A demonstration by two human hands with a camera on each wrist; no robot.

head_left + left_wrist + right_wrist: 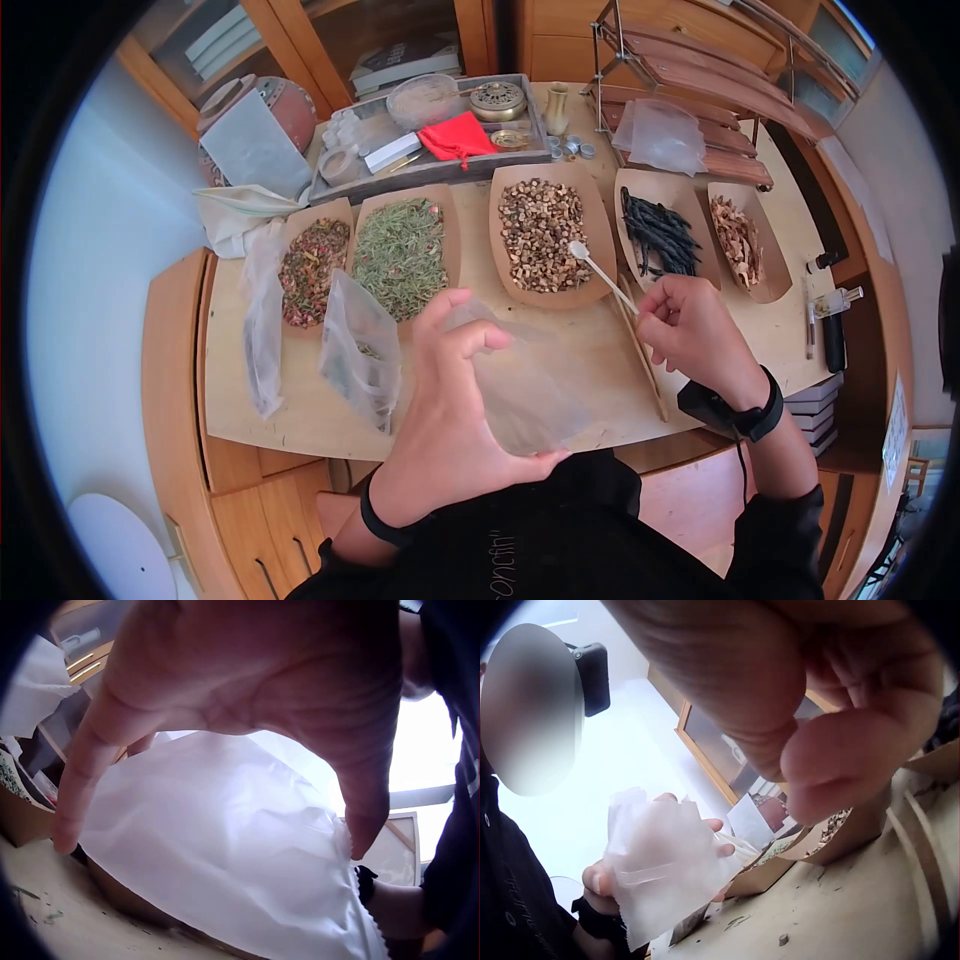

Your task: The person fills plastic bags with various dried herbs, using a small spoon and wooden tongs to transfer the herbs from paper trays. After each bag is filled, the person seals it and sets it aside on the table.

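Observation:
My left hand (440, 425) holds a translucent bag (530, 390) spread between its thumb and fingers, near the front of the table. In the left wrist view the bag (225, 825) looks white, with a zigzag edge at one side. Thumb and fingertips of my right hand (700, 335) pinch the handle of a small white spoon (604, 275). Its bowl overlaps the near right side of a brown paper tray (515, 288) of chopped brown pieces (545, 225). Fingers hide the spoon in the right wrist view.
Left stand trays of green leaves (405, 250) and dried petals (312, 265), with two filled bags (360, 355) in front. Right are trays of dark pods (655, 235) and pale shavings (738, 240). Wooden sticks (650, 370) lie near my right hand. A grey organizer box (420, 172) stands behind.

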